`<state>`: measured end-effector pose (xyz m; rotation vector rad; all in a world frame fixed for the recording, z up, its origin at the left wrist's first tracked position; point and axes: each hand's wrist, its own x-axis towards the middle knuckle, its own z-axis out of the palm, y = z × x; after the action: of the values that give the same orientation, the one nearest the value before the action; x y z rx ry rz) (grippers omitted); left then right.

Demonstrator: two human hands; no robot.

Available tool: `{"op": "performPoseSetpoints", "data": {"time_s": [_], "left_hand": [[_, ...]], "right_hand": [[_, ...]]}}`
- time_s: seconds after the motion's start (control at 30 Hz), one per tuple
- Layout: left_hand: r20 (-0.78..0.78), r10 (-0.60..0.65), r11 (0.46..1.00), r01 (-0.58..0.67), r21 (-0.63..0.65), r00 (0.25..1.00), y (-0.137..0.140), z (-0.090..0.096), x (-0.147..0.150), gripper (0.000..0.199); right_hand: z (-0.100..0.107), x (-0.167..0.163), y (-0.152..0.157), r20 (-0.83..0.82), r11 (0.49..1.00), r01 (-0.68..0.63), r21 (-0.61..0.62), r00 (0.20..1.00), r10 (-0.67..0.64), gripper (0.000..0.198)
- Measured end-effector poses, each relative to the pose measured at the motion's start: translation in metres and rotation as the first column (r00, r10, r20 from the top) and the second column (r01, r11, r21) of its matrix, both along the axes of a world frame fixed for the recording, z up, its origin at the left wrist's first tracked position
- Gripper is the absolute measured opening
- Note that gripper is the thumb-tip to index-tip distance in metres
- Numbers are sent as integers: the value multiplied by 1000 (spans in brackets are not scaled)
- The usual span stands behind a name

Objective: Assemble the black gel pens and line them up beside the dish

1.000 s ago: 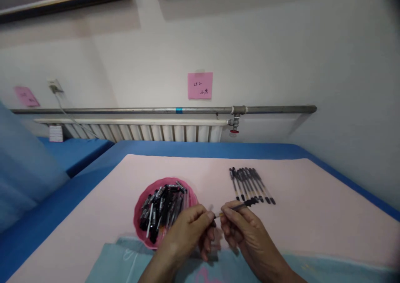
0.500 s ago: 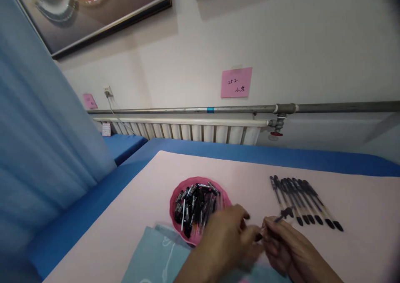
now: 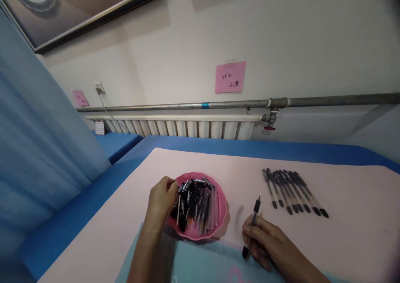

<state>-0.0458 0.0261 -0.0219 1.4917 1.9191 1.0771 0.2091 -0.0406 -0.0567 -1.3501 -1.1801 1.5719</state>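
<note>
My right hand (image 3: 265,241) is closed around a gel pen (image 3: 256,207) above the light blue cloth. The pen stands nearly upright, its bare tip pointing up and its black end down. At the left rim of a pink scalloped bowl (image 3: 222,204), my left hand (image 3: 162,197) has its fingers pinched together. What they hold, if anything, is hidden. Black pen caps (image 3: 198,181) with shiny clips crowd the far and left parts of the bowl. Pen parts and clear tubes (image 3: 213,210) lie in its right part.
Several capped black pens (image 3: 290,189) lie in a slanting row at the right on the pink sheet (image 3: 125,216). A blue patterned cloth (image 3: 200,262) covers the near edge. Behind the blue bed (image 3: 265,147) are a radiator (image 3: 187,128) and a pipe; a blue curtain (image 3: 46,128) hangs left.
My left hand has moved left, away from my right hand, to the bowl's left rim. The pen in my right hand now points tip up. The view has shifted slightly.
</note>
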Motion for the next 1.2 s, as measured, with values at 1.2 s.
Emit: {"op": "performPoseSetpoints", "data": {"time_s": [1.2], "left_hand": [[-539,-251,963,152,-222,804,13,-15,47,27]], "right_hand": [[14,-5,-4,76,999,-54,10,996,53,18]]}}
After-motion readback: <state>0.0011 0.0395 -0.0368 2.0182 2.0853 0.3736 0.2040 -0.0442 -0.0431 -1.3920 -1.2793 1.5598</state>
